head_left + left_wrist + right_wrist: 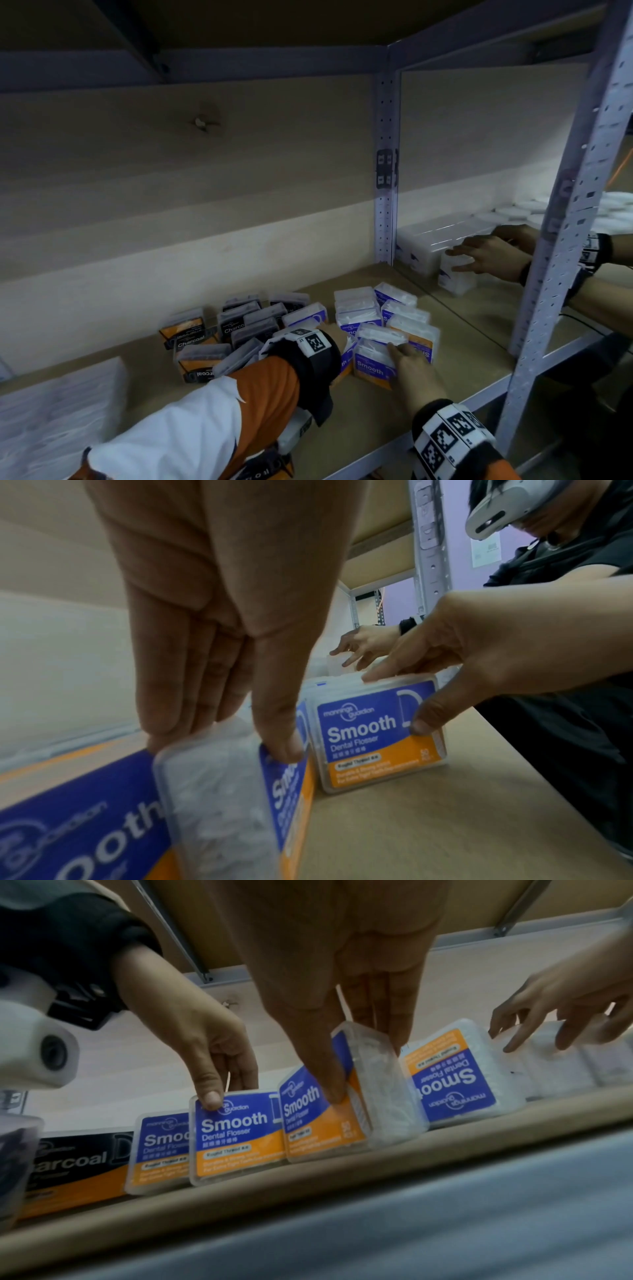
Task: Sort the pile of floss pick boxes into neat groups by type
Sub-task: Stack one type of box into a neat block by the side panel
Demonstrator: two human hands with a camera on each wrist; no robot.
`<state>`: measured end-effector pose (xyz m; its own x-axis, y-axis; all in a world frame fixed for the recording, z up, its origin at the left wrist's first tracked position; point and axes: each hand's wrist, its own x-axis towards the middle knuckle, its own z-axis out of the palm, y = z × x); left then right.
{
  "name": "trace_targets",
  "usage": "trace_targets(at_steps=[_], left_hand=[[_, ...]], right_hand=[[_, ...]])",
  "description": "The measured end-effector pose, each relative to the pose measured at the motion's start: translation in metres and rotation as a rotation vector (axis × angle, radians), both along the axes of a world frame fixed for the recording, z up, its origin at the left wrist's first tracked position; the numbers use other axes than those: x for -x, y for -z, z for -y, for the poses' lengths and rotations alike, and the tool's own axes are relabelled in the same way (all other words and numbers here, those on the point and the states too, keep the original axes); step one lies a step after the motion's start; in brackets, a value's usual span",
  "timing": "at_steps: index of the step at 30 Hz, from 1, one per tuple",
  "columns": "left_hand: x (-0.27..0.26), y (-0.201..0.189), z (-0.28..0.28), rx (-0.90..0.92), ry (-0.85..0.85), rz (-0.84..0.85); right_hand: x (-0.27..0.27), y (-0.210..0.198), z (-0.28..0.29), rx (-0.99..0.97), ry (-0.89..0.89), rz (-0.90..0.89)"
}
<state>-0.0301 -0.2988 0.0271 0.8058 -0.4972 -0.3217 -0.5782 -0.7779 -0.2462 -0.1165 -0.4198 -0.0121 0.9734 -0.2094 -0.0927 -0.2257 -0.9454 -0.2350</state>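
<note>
Sort partly done: black Charcoal boxes (219,330) clustered mid-shelf, blue Smooth boxes (383,315) toward shelf's (376,421) right edge, both untidy. Left hand (205,1053) pinches one upright Smooth box (236,1137); right hand (416,371) pinches its neighbour (329,1110) at front edge. Squaring remains

On the shelf, black-and-orange Charcoal boxes (205,342) cluster left, touching the blue-and-orange Smooth boxes (376,325) on the right, some upright, some tilted.
</note>
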Motion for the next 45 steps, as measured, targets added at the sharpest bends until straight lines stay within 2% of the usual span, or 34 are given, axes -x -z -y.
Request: trace_targets(at_steps=[3,7,11,16,21,26,30,40,45], left_hand=[[-0.007,-0.003,-0.008,-0.023,-0.032,-0.045],[-0.015,-0.007,-0.022,0.134,-0.043,-0.104],[-0.023,-0.015,-0.034,0.185,-0.088,-0.095],[-0.031,-0.017,-0.050,-0.045,-0.200,-0.140],[-0.042,-0.004,-0.051,-0.113,-0.273,-0.104],[-0.055,0.013,-0.055,-0.178,-0.277,-0.084],[-0.058,0.011,-0.056,-0.138,-0.344,-0.153],[-0.040,-0.006,-0.055,0.055,-0.387,-0.155],[-0.040,-0.005,-0.060,0.070,-0.379,-0.172]], right_hand=[[-0.002,0.001,0.000,-0.021,-0.029,0.009],[-0.002,0.001,-0.001,-0.050,-0.031,0.003],[-0.003,-0.001,0.001,-0.078,-0.018,-0.008],[-0.004,-0.001,0.001,-0.075,-0.003,-0.010],[-0.005,0.000,0.003,-0.065,0.017,-0.010],[-0.007,0.002,0.004,-0.070,0.010,-0.005],[-0.008,0.003,0.006,-0.068,0.012,-0.002],[-0.010,0.005,0.008,-0.081,0.010,0.012],[-0.010,0.005,0.008,-0.082,0.019,0.038]])
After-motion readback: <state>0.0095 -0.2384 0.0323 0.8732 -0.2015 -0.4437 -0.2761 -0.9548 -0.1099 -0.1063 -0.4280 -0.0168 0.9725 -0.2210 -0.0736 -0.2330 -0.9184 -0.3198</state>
